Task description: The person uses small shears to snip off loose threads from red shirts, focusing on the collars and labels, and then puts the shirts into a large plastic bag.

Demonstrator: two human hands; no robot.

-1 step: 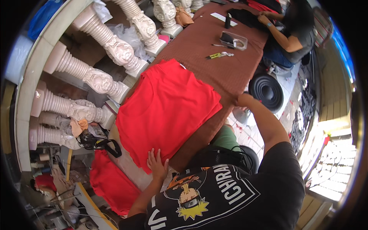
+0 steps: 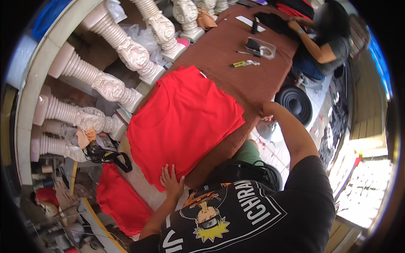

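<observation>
Spread on the table is a stack of red T-shirts (image 2: 185,114), its top one showing a round neckline. My left hand (image 2: 171,182) lies flat on the near corner of the stack, fingers apart and nothing held. To the right, my right hand (image 2: 268,110) is at the table's side edge, beside the brown cloth (image 2: 223,52). Its fingers are curled in; a bit of red shows near them, but what they hold, if anything, cannot be made out.
Across the table's far right, another person (image 2: 325,46) handles black fabric (image 2: 272,24). Yellow-green snips (image 2: 240,64) and a clear plastic box (image 2: 265,49) lie on the cloth. Carved white balusters (image 2: 112,88) line the left. More red fabric (image 2: 122,198) sits at lower left; a black round stool (image 2: 295,103) stands right.
My left hand stays on the red T-shirts. My right hand remains at the table edge, with its curled fingers showing slightly more. The whole view has shifted a little.
</observation>
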